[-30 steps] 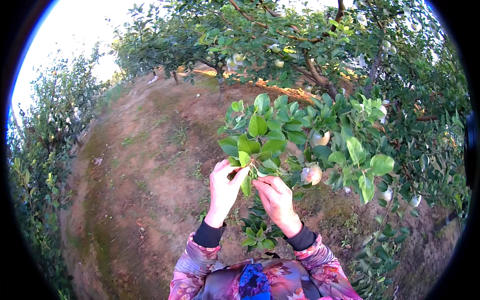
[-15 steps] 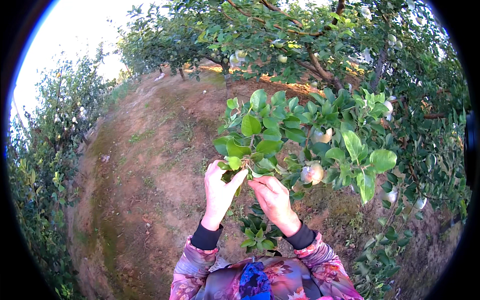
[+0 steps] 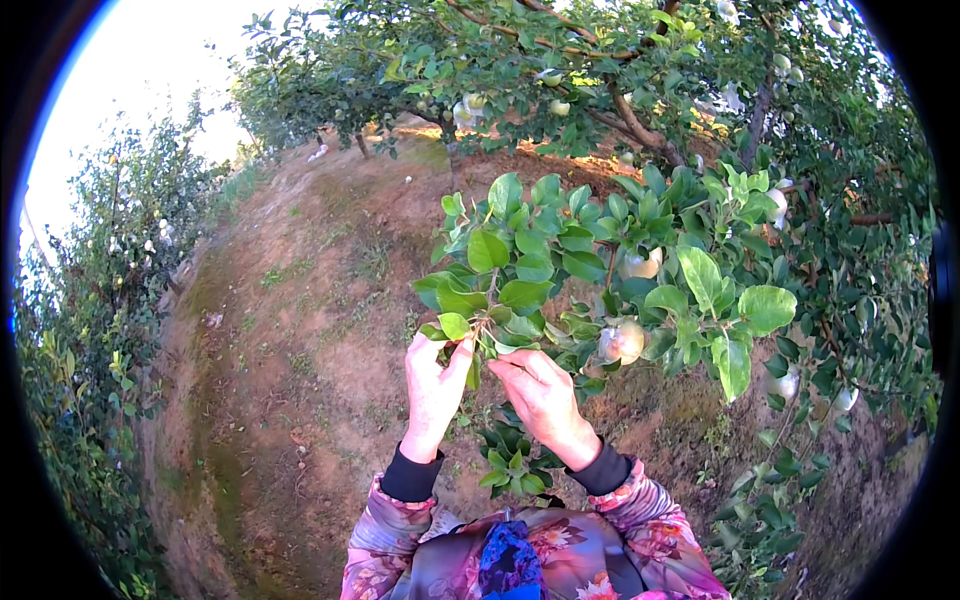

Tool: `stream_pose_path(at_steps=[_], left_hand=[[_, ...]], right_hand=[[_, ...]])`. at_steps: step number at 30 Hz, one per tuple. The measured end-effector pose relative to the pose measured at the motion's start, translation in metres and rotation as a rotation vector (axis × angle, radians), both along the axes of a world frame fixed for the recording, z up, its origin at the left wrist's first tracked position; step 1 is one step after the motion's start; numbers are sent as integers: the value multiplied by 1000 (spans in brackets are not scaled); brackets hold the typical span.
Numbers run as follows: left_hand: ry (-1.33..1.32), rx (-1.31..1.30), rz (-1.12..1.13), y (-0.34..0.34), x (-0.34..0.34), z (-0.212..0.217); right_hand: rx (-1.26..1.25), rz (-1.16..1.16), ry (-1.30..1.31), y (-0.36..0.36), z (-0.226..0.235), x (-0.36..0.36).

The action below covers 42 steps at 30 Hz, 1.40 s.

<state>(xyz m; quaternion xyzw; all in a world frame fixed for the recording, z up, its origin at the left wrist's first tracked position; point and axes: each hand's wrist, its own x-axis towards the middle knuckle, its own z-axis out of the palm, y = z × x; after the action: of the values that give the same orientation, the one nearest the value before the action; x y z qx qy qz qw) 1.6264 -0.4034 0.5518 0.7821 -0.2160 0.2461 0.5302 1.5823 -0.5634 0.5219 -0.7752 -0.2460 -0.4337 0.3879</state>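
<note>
Both of my hands are raised at the near end of a leafy apple branch (image 3: pixel 490 300). My left hand (image 3: pixel 436 385) has its thumb and fingers closed on the leaves and stem at the branch tip. Just to the right, my right hand (image 3: pixel 540 395) pinches at the same leaf cluster, its fingertips partly covered by leaves. Exactly what lies between the right fingertips is too small to make out. A pale pinkish apple (image 3: pixel 622 342) hangs to the right of my right hand, with a second apple (image 3: pixel 641 263) above it among leaves.
Further foliage with white-covered fruit (image 3: pixel 785 383) hangs at the right. Behind stands an apple tree with a brown limb (image 3: pixel 640 128). Bare brown soil (image 3: pixel 320 370) with patches of moss and weeds slopes away at the left, bordered by a row of trees (image 3: pixel 90 330).
The branch tip has shifted slightly left, and its leaves sit a little lower. My hands stay closed at the cluster, with the left fingers moved slightly left and down.
</note>
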Motion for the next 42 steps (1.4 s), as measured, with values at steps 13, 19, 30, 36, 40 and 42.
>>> stream_pose_path(at_steps=[13, 19, 30, 36, 40, 42], left_hand=[[128, -123, -97, -1, 3, -9], [202, -119, -109, -4, 6, -7], [150, -75, -54, -2, -1, -7], [106, -68, 15, -3, 0, -20], [85, -65, 57, -1, -2, -23], [84, -23, 72, 0, -3, -23]], right_hand=[[-26, -13, 10, -2, -3, 0], [-33, -10, 28, -2, -4, 0], [-7, -11, 16, 1, -3, -3], [41, -20, -13, -6, 2, -10], [115, -174, -41, -14, 15, -3], [102, -187, 36, -14, 33, 4]])
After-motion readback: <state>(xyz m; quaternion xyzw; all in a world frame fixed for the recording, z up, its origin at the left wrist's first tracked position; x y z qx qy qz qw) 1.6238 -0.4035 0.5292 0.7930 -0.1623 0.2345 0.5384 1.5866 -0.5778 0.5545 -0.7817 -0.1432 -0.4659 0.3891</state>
